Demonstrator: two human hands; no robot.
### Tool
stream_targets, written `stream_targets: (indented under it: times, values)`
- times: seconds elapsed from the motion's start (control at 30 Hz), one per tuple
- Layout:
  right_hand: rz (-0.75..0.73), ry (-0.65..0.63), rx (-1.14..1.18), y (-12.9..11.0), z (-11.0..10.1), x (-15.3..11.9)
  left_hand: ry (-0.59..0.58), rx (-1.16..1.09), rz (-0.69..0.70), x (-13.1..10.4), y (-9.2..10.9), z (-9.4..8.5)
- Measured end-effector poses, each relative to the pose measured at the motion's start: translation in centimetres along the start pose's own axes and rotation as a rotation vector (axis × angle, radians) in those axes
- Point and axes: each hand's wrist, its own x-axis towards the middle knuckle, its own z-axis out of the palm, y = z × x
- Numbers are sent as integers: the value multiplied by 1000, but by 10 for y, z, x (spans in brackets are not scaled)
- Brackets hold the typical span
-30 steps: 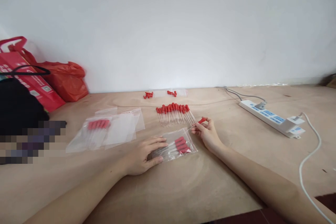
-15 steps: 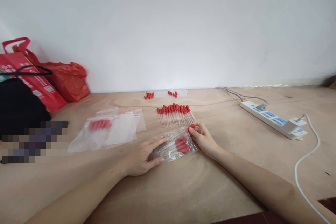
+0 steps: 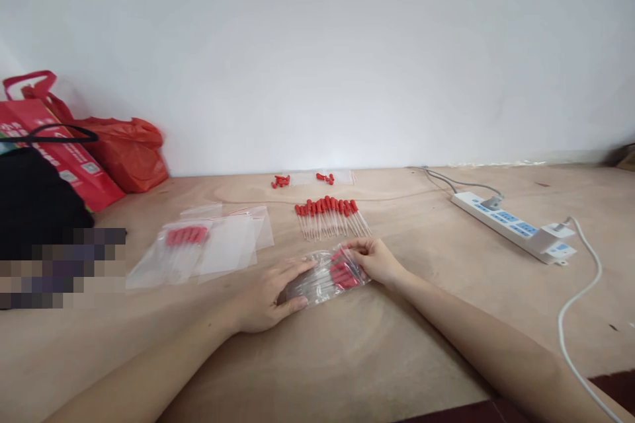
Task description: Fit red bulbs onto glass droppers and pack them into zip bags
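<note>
A clear plastic bag (image 3: pixel 317 287) lies between both hands, with several red-topped droppers (image 3: pixel 343 275) inside. My left hand (image 3: pixel 275 294) rests at its left end, thumb and fingers spread apart over the plastic. At the bag's right end, my right hand (image 3: pixel 374 261) has its fingers closed at the opening, next to a red tip; whether they pinch the plastic or a dropper is hidden. Behind the hands lies a row of red-topped droppers (image 3: pixel 330 215). To the left, another clear bag (image 3: pixel 186 254) holds several droppers, beside flat clear bags (image 3: pixel 231 248).
Loose red caps (image 3: pixel 281 181) and another clear bag (image 3: pixel 302 178) lie near the wall. A white power strip (image 3: pixel 510 225) with cables is on the right. Red bags (image 3: pixel 129 152) and a black item (image 3: pixel 40 205) stand at the left of the wooden table (image 3: pixel 297 370).
My right hand has moved slightly left over the bag's opening. The red bulb it held now lies further in, at the bag's upper edge. My left hand has stayed in place.
</note>
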Motion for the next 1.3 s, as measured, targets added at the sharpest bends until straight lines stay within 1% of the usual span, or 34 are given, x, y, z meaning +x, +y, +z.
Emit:
stream_targets:
  times: [0.07,0.13,0.2,0.27,0.33,0.4,0.5,0.63,0.7,0.77,0.87,0.9,0.97,1.07,1.13,1.23,1.3]
  values:
    - [-34,-30,-49,2,0,1,10,6,7,0,0,0]
    - [-89,-31,-147,5,-3,4,12,12,1,0,-1,0]
    - [-143,30,-263,9,-7,8,6,14,-10,-1,-1,0]
    - [-178,105,-326,11,-12,12,1,14,-13,-1,0,-1]
    - [-169,156,-331,10,-15,13,1,10,-9,-1,1,-1]
    - [-101,167,-305,6,-17,11,-2,5,-11,-1,2,-1]
    - [-25,110,-294,-1,-19,6,-5,-6,-17,-2,1,0]
    - [-36,-67,-318,-1,-19,3,52,-25,17,-1,-3,4]
    - [-54,-128,-271,1,-17,4,97,-55,24,1,-4,5]
    - [-90,-136,-209,4,-11,4,141,-130,1,5,-6,5]
    - [-162,-121,-169,8,1,5,194,-283,-135,11,-9,3]
    - [-188,-120,-172,8,6,4,192,-318,-189,13,-10,2]
    - [-236,-117,-201,9,14,3,144,-335,-253,16,-11,-1]
    - [-307,-98,-284,10,23,1,54,-285,-240,17,-6,-4]
    - [-340,-92,-325,9,26,-1,48,-272,-225,15,-1,-4]
    - [-349,-77,-350,7,25,-2,126,-309,-229,13,2,-1]
    - [-375,-31,-384,7,22,-2,211,-366,-251,12,-5,-1]
